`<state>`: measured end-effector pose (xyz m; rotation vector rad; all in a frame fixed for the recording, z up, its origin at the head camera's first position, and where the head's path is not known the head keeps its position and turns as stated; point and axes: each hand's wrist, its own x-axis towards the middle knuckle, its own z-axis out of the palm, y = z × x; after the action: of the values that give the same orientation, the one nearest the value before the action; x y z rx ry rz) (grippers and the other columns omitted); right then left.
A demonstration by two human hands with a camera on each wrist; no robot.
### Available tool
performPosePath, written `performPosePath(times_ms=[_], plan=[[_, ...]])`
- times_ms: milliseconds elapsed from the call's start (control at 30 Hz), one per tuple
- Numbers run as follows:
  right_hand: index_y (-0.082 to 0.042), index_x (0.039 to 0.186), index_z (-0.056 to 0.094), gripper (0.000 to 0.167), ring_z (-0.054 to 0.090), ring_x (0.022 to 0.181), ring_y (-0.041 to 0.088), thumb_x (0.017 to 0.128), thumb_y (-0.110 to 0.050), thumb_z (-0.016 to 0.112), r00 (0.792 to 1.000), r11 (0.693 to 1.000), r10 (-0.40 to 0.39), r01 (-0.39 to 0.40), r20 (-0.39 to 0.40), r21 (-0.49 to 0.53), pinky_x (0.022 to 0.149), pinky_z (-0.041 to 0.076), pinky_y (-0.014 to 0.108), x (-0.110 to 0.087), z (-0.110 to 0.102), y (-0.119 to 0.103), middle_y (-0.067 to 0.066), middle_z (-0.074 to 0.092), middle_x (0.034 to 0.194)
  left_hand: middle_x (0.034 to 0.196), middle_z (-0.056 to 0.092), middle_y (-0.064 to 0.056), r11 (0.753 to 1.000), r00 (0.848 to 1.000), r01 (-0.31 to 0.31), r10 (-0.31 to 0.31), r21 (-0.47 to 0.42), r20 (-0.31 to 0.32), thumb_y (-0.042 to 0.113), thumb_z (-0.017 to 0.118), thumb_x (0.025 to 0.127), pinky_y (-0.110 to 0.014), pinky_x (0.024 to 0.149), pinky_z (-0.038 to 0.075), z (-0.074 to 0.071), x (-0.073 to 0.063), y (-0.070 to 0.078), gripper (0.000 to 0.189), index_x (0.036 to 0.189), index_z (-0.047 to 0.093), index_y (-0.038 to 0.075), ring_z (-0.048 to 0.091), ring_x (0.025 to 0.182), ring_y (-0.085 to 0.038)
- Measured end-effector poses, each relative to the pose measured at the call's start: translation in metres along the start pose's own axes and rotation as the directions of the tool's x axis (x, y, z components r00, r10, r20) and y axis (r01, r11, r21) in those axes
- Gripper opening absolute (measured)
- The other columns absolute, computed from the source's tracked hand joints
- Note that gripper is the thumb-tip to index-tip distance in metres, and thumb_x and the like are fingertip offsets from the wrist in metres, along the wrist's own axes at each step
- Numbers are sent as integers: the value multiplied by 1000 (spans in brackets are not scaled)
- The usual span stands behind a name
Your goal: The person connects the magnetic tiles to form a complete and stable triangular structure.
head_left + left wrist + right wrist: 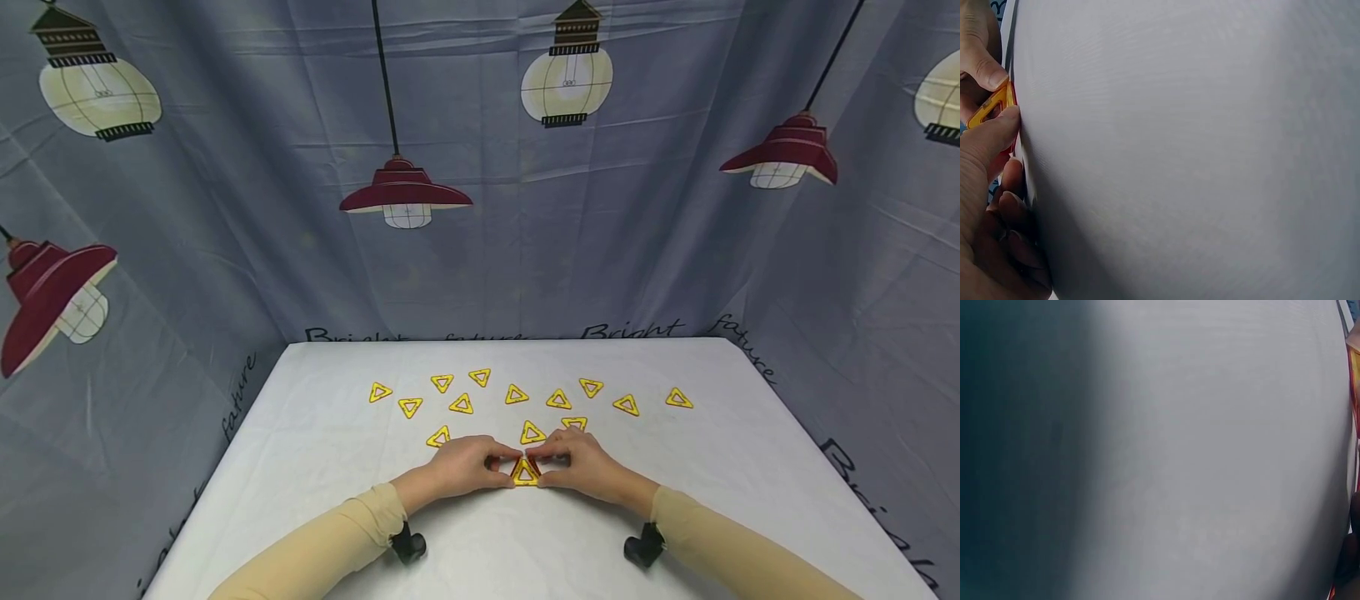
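Both hands meet at the front middle of the table around a yellow hollow triangle [526,482] with red edges showing along its sides. My left hand [468,465] pinches its left side with thumb and fingers. From the right, my right hand [588,467] pinches the other side. In the left wrist view, the left thumb presses the yellow triangle [984,114], and a red edge shows behind it. Only a sliver of the yellow and red piece [1354,369] appears at the right wrist view's edge. Just beyond the fingers lies another yellow triangle [522,435].
Several more yellow hollow triangles lie scattered across the white table [300,467], such as one at far right [670,402] and one at far left [373,395]. One triangle [435,442] is partly behind the left hand. A grey curtain [480,275] with printed lamps surrounds the table.
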<state>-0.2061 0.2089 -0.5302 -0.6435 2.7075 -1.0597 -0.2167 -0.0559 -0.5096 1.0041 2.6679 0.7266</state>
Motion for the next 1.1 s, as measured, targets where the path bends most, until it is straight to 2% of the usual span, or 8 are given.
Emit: performPosePath(times_ms=[167, 333, 433, 633, 800, 1100], plan=[[-40, 119, 76, 40, 53, 110, 12, 80, -42, 86, 1000, 1000, -8, 8, 9, 24, 108, 27, 55, 0, 0, 0, -23, 63, 107, 76, 54, 16, 1000, 1000, 3, -3, -16, 0, 43, 81, 87, -20, 56, 35, 1, 1, -1, 46, 131, 71, 34, 46, 66, 0], [-35, 118, 77, 38, 53, 122, 20, 81, -39, 87, 1000, 999, 9, -10, 20, 35, 116, 19, 60, 0, -1, -3, -22, 64, 108, 76, 54, 17, 1000, 1000, 1, -1, -14, -1, 44, 81, 87, -20, 57, 35, 2, 1, -2, 45, 130, 72, 33, 46, 66, 1], [-32, 118, 78, 38, 53, 124, 23, 81, -38, 87, 1000, 999, 20, -21, 23, 33, 117, 18, 61, 1, -1, -5, -22, 64, 107, 76, 54, 17, 1000, 1000, 1, -1, -16, -3, 44, 81, 87, -20, 57, 35, 2, 1, -2, 45, 130, 72, 32, 47, 66, 1], [-33, 116, 79, 33, 53, 111, 13, 84, -40, 84, 999, 999, 30, -30, 19, 15, 109, 29, 57, 1, -1, -7, -24, 63, 101, 76, 55, 17, 1000, 1000, -1, 1, -13, -8, 44, 81, 87, -20, 57, 36, 2, 2, -2, 45, 129, 73, 31, 47, 66, 1], [-32, 115, 79, 30, 50, 104, 11, 87, -42, 81, 1000, 1000, 19, -18, 13, -13, 101, 34, 50, 0, 0, -7, -24, 61, 99, 77, 54, 18, 1000, 1000, -12, 12, 14, -2, 45, 80, 88, -20, 57, 36, 2, 2, -2, 45, 130, 72, 32, 47, 67, 1], [-32, 112, 81, 22, 44, 96, 11, 91, -39, 78, 1000, 999, 21, -20, 8, -32, 85, 36, 37, -3, 0, -10, -19, 56, 95, 77, 53, 16, 997, 999, -37, 36, 67, 19, 45, 79, 89, -20, 57, 36, -3, 2, 2, 44, 130, 72, 32, 47, 66, 1]])
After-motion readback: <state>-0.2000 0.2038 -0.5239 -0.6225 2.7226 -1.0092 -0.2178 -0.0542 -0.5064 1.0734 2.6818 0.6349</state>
